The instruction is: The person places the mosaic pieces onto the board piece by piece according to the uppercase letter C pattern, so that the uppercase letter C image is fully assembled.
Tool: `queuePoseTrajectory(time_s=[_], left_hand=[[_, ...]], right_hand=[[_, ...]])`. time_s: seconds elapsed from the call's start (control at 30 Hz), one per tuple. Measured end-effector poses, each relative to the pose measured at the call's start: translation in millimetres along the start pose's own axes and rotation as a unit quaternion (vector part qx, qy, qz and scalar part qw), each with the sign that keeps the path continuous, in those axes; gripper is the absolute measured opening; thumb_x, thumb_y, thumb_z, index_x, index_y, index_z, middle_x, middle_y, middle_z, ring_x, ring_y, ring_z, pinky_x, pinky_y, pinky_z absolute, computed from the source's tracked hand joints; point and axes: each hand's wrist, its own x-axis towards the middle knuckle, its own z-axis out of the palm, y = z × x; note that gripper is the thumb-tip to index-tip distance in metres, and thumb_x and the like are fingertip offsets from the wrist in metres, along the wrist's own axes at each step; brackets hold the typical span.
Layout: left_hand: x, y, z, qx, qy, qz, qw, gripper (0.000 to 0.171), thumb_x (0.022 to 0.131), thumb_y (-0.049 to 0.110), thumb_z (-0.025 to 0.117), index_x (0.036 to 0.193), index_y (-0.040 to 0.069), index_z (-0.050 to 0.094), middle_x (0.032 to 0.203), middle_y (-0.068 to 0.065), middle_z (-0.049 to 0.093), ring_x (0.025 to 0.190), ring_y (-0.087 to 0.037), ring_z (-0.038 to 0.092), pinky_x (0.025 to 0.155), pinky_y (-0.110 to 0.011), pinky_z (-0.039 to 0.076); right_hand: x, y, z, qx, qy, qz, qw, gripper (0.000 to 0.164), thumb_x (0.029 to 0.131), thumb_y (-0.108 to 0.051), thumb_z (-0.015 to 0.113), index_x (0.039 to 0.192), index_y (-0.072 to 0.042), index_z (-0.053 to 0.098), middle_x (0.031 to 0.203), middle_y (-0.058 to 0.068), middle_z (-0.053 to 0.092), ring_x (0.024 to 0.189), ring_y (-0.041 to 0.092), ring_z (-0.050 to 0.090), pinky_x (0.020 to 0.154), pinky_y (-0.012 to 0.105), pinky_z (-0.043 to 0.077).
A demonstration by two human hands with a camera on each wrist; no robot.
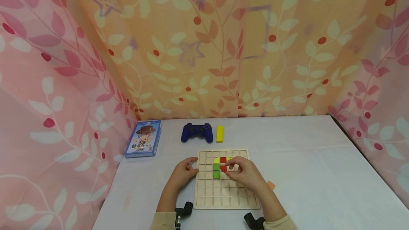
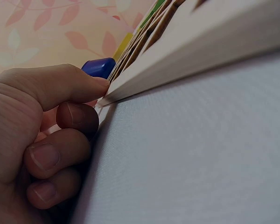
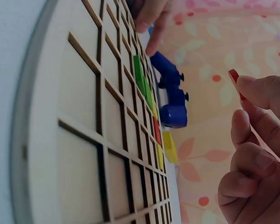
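A wooden grid board lies on the table with several coloured tiles in its cells. At its left edge rests my left hand, thumb and index fingertips touching the rim, the other fingers loosely curled. Between thumb and index finger my right hand pinches a thin red tile with a curved side, held above the board. Set in the grid are a yellow rounded tile, a red square tile and two green tiles. Another yellow tile is partly hidden by my right fingers in the head view.
Behind the board lie a dark blue game controller and a yellow block. A blue game box stands at the back left. Beside my right wrist is an orange piece. Patterned curtains enclose the table.
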Motion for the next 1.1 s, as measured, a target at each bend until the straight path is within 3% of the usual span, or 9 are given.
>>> queuePoseTrajectory(time_s=[0.13,0.57,0.87,1.1], left_hand=[[0.3,0.0,-0.1,-0.002,-0.002,-0.005,1.0000,0.050,0.090,0.010,0.077,0.137,0.002,0.063,0.063,0.003,0.054,0.056,-0.012,0.046,0.054,-0.027,0.039],[1.0,-1.0,0.6,0.002,0.001,-0.009,1.0000,0.050,0.090,0.010,0.077,0.137,0.003,0.063,0.063,0.003,0.053,0.056,-0.012,0.046,0.054,-0.027,0.039],[-0.2,1.7,-0.2,0.004,-0.001,-0.008,1.0000,0.049,0.090,0.010,0.076,0.137,0.002,0.063,0.062,0.003,0.053,0.055,-0.012,0.046,0.054,-0.027,0.039],[0.4,0.1,0.2,0.007,0.000,-0.008,0.9999,0.050,0.090,0.010,0.076,0.137,0.003,0.063,0.062,0.003,0.053,0.055,-0.012,0.045,0.054,-0.028,0.039]], right_hand=[[0,-3,9,-0.011,0.002,-0.022,1.000,0.020,0.083,-0.011,0.085,0.100,-0.019,0.078,0.087,-0.002,0.060,0.061,0.008,0.045,0.054,0.024,0.041],[-3,-1,33,-0.113,-0.024,0.001,0.993,0.015,0.083,-0.019,0.084,0.096,-0.021,0.079,0.073,-0.011,0.049,0.065,0.007,0.045,0.056,0.025,0.035],[-7,3,45,-0.149,-0.049,0.035,0.987,0.017,0.080,-0.019,0.083,0.096,-0.016,0.082,0.077,-0.012,0.056,0.066,0.008,0.049,0.058,0.027,0.040],[-9,5,48,-0.164,-0.049,0.027,0.985,0.016,0.079,-0.018,0.085,0.094,-0.014,0.082,0.082,-0.010,0.060,0.069,0.010,0.048,0.062,0.029,0.041]])
